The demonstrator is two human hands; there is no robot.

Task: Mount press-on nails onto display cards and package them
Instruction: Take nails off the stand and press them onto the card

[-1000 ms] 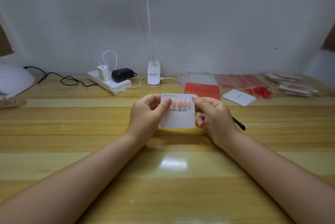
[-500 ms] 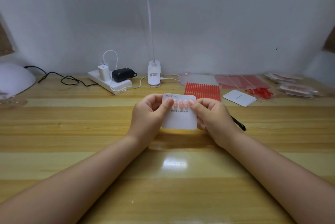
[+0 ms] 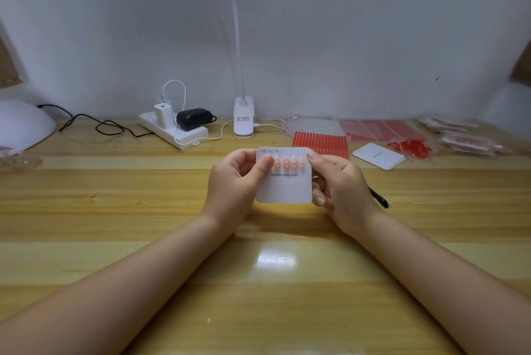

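Press-on nails (image 3: 287, 162), pale pink, sit in a row across the upper part of a white display card (image 3: 284, 185) printed "Handmade Nail". About 5 show, though the outermost are partly hidden by thumbs, so the count is unsure. The card is held upright above the wooden table (image 3: 143, 211), between both hands. The left hand (image 3: 235, 179) grips the card's left edge, thumb pressed on the front near the first nail, fingers curled behind. The right hand (image 3: 339, 185) holds the right edge, thumb tip on the front by the last nail, remaining fingers curled behind and below. A black pen (image 3: 379, 198) lies on the table just behind the right wrist. Farther back to the right lie a red strip sheet (image 3: 321, 140), a second white card (image 3: 378, 156), a heap of red bits (image 3: 411, 148) and clear packets (image 3: 465, 140). A lamp base (image 3: 243, 122) and power strip (image 3: 175, 132) stand near the wall.
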